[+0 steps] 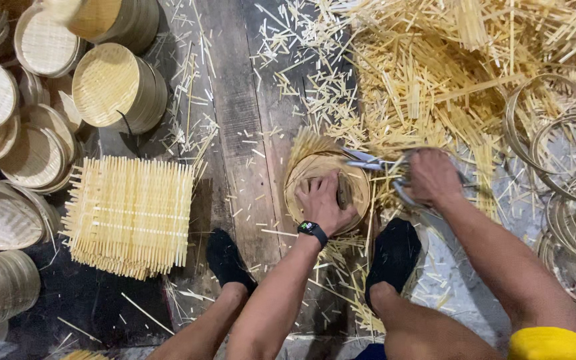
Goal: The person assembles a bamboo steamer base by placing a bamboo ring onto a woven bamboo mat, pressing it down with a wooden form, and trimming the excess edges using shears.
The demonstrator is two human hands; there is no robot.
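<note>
A left hand [323, 203] presses flat on a round woven bamboo steamer tray [328, 189] at the middle of the dark plank floor [238, 127], while the right hand [431, 177], clenched on grey metal shears [375, 162], trims protruding slats at its rim. Likely next: turning the tray to reach the uncut edge. Square woven bamboo mats [130, 215] lie stacked nearby.

Stack of square woven bamboo mats [129, 215] on the plank floor [235, 113], finished round baskets [118, 87] stacked left, heap of bamboo offcuts [435, 73], loose bamboo hoops [555, 120] right
</note>
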